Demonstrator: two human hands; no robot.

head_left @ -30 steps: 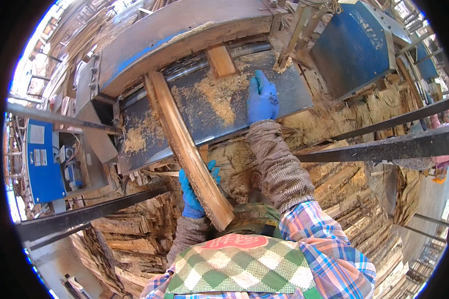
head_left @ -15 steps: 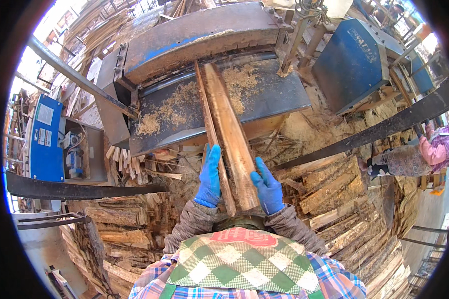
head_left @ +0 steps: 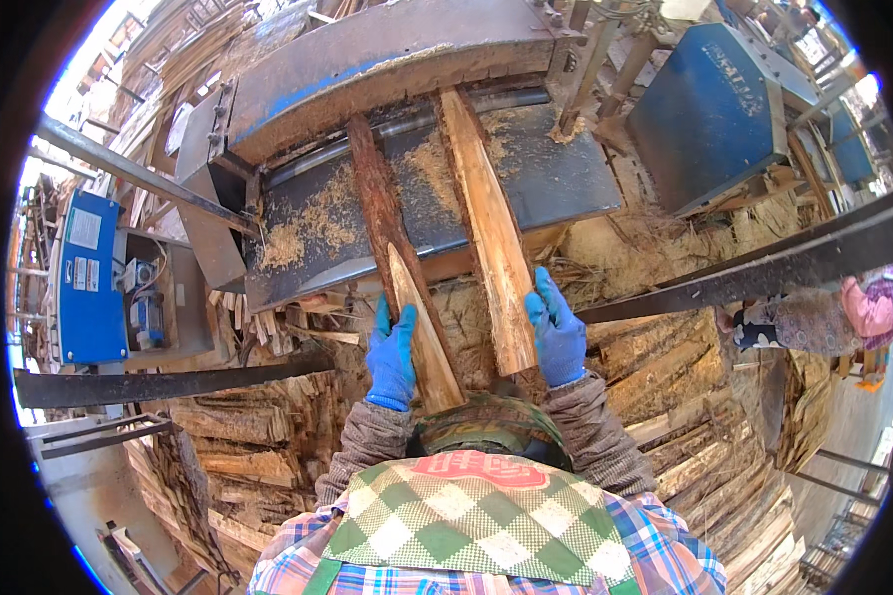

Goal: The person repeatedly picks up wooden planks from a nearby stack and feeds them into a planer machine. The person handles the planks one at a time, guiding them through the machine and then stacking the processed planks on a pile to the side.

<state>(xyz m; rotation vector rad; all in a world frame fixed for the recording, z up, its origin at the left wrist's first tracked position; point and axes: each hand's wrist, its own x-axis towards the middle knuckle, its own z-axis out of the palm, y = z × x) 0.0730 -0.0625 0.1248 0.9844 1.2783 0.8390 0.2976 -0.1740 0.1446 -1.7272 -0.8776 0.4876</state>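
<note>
Two rough wood slabs lie on the machine's dark metal bed, with their far ends under its hood. The left slab (head_left: 375, 193) is bark-covered, with a pale bare patch toward its near end. My left hand (head_left: 392, 359), in a blue glove, grips its left edge near that end, thumb on top. Pale sawn wood faces up on the right slab (head_left: 496, 248), which has bark along its edges. My gloved right hand (head_left: 560, 332) holds it by the right edge near its close end; the fingers underneath are partly hidden. A gap separates the slabs.
The machine hood (head_left: 387, 74) spans the far side; sawdust (head_left: 308, 233) covers parts of the bed. Stacked slabs (head_left: 233, 441) flank me left and right. A dark metal bar (head_left: 764, 268) crosses at right, near another person (head_left: 814, 317). A blue electrical box (head_left: 91, 278) stands open at left.
The slabs have moved apart and farther under the hood. The left one has rolled from its edge to show bark. My hands have spread wider, the right one moving away and rightward.
</note>
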